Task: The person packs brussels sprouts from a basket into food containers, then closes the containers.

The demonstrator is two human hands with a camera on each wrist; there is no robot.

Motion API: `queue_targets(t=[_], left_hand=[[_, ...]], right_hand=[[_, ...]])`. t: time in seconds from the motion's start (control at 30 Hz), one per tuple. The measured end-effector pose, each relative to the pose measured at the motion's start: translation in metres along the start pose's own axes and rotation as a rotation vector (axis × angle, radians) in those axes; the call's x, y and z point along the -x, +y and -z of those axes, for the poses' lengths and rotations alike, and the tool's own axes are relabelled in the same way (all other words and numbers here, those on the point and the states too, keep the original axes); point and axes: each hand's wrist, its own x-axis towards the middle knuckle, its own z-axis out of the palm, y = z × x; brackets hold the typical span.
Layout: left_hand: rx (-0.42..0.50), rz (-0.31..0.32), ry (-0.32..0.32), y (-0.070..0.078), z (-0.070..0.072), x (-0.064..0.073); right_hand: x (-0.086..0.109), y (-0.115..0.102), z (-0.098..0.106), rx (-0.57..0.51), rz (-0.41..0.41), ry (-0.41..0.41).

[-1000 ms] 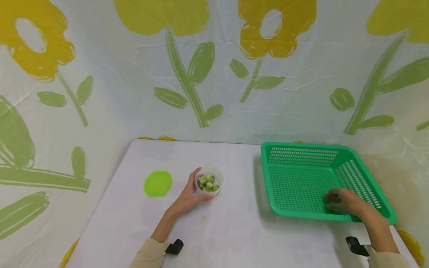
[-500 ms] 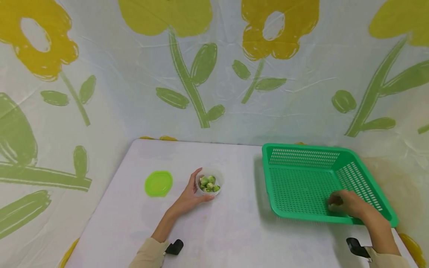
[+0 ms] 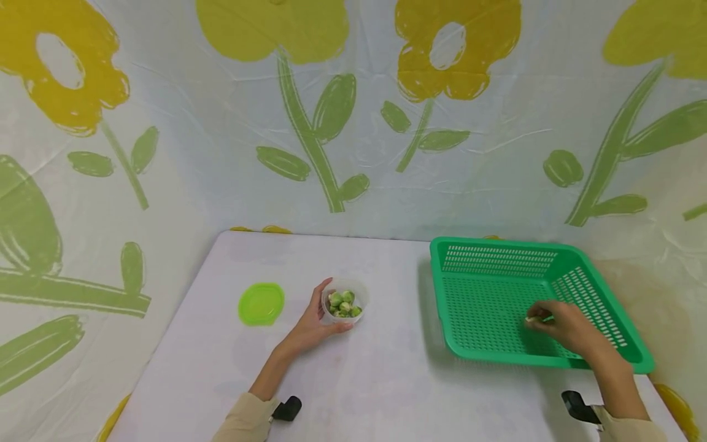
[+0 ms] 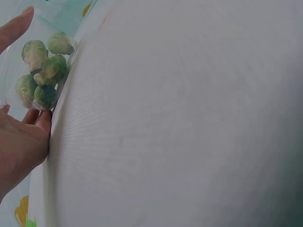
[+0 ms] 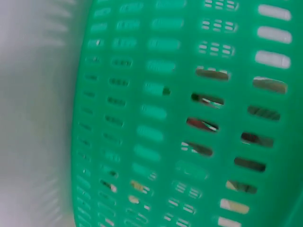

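Observation:
In the head view my left hand (image 3: 310, 324) grips a clear round plastic tub (image 3: 360, 291) from its left side, fingers behind and thumb in front. Several green Brussels sprouts (image 3: 347, 306) lie in the tub; the left wrist view shows these sprouts (image 4: 49, 71) through its clear wall. My right hand (image 3: 566, 325) is inside the green plastic basket (image 3: 497, 357) at the right. Between its thumb and fingertips it pinches a small pale thing (image 3: 529, 318), mostly hidden by the fingers. From the right wrist, the basket's slotted outer wall (image 5: 175, 109) screens the fingers.
A bright green lid (image 3: 261, 304) lies on the white table (image 3: 381, 380), left of the tub. The basket's raised rim and slotted walls surround the right hand. A flower-printed sheet (image 3: 232, 166) hangs behind the table and along its left.
My right hand has risen slightly off the basket's floor and moved left and away from the near wall, the pale thing now showing at its fingertips. The left hand and tub stay put.

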Motion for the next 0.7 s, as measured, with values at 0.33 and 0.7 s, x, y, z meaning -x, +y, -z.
queue_targets(t=[0.33,0.7], left_hand=[[-0.003,0.005,0.005,0.0,0.0,0.0],[-0.017,0.0,0.012,0.001,-0.001,0.0]], right_hand=[[-0.009,-0.019,-0.005,-0.003,0.114,0.172],[-0.018,-0.039,-0.009,-0.001,0.14,0.285]])
